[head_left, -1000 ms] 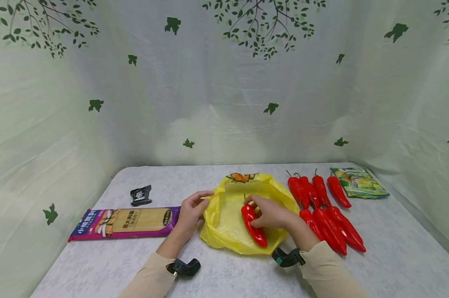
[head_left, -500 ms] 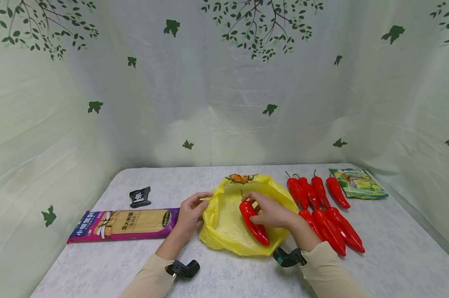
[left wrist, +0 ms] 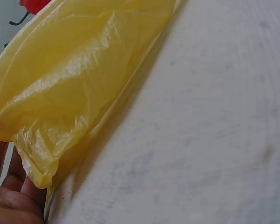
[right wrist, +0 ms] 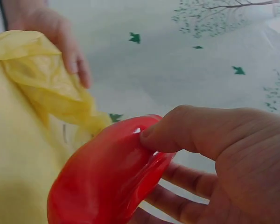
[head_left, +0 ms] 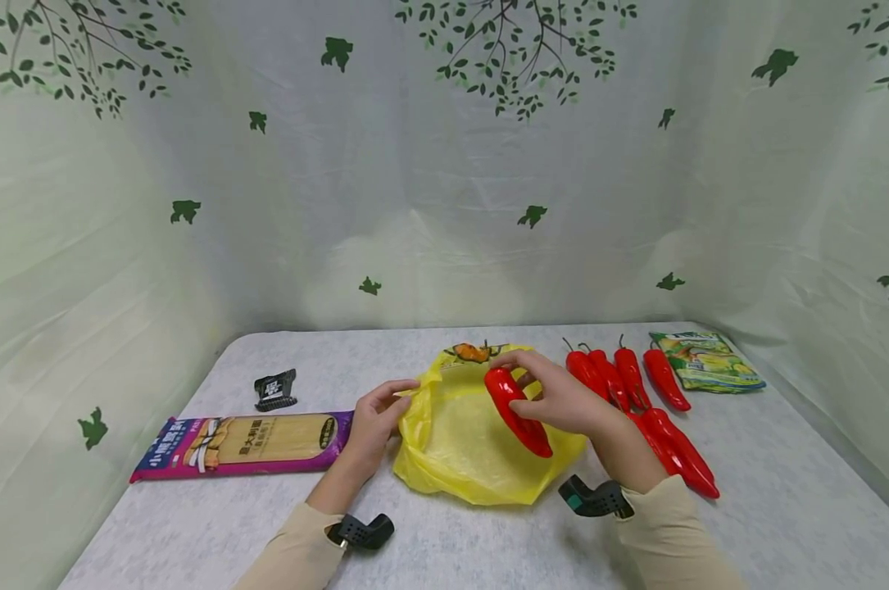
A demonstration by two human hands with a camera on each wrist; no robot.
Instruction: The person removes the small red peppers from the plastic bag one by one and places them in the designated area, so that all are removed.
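A yellow plastic bag (head_left: 473,442) lies open on the white table (head_left: 444,533). My left hand (head_left: 379,414) pinches its left rim, and the bag edge (left wrist: 35,158) shows against my palm (left wrist: 9,205) in the left wrist view. My right hand (head_left: 562,397) grips a glossy red pepper (head_left: 516,411) and holds it tilted above the bag's right side. Up close, thumb and fingers (right wrist: 210,144) wrap the pepper (right wrist: 107,177).
Several red peppers (head_left: 636,385) lie in rows right of the bag. A green snack packet (head_left: 705,360) sits at the far right. A long purple noodle pack (head_left: 245,442) and a small black sachet (head_left: 276,389) lie left. Leaf-print curtains surround the table.
My right hand has lifted the red pepper up and to the right, away from the bag's inside. The left hand keeps its pinch on the rim.
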